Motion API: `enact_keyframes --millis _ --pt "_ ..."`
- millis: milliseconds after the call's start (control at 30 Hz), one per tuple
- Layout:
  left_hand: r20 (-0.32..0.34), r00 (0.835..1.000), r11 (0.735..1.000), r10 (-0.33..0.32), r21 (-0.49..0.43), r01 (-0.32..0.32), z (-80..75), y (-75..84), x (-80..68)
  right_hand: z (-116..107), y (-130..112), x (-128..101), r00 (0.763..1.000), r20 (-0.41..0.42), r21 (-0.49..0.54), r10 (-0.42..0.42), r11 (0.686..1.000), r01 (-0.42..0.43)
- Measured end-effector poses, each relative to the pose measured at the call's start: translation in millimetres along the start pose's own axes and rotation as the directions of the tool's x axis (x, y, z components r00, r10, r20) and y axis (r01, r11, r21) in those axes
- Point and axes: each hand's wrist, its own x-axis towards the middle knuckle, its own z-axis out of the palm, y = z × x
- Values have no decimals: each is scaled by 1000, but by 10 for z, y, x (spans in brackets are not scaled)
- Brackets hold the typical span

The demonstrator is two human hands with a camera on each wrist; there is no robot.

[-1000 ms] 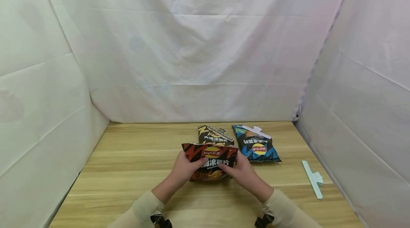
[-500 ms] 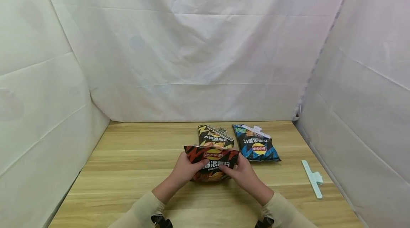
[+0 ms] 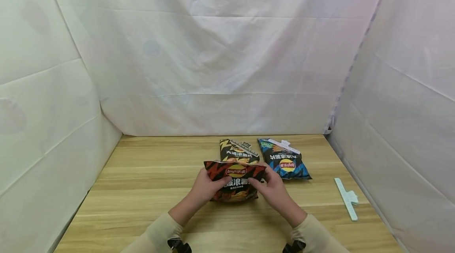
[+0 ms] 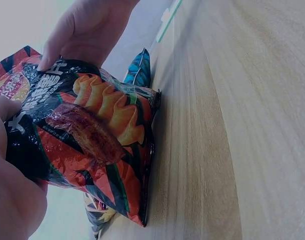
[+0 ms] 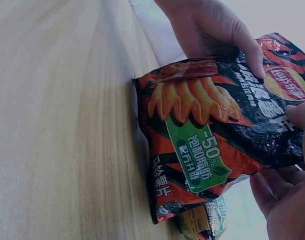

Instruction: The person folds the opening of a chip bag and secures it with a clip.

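Note:
A red and black bag of chips (image 3: pixel 235 193) stands upright at the middle of the table, its lower edge touching the wood in both wrist views. My left hand (image 3: pixel 204 189) grips its left side, the thumb pressed on the printed front. On the other side my right hand (image 3: pixel 276 193) holds it the same way, with curled fingers partly behind the bag in the right wrist view. Just beyond lies a yellow and black chip bag (image 3: pixel 231 151), partly covered by the red one, with a dark bag clip (image 3: pixel 244 148) across its top.
To the back right a blue chip bag (image 3: pixel 287 165) lies flat with a white clip (image 3: pixel 284 146) on its top edge. A loose mint-green clip (image 3: pixel 346 199) rests near the table's right edge. White cloth walls (image 3: pixel 227 114) enclose the back and sides.
The red bag has lowered and shifted slightly right since a second ago. My right hand has slid a little outward along its edge, the thumb now nearer the bag's right side.

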Motion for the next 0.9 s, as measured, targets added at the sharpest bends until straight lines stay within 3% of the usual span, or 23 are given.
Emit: enact_keyframes --millis 267,567,733,900 --pt "3 1000 1000 7 23 -7 -18 39 22 -91 -52 24 999 -38 72 -14 997 17" --pt "30 993 993 113 30 -114 -119 269 120 -173 -110 52 997 -81 98 0 995 8" --pt "66 986 986 150 61 -154 -190 409 164 -215 -141 69 995 -96 96 -27 995 36" --pt "163 975 967 152 181 -181 -276 581 214 -257 -169 85 991 -110 91 -71 993 81"
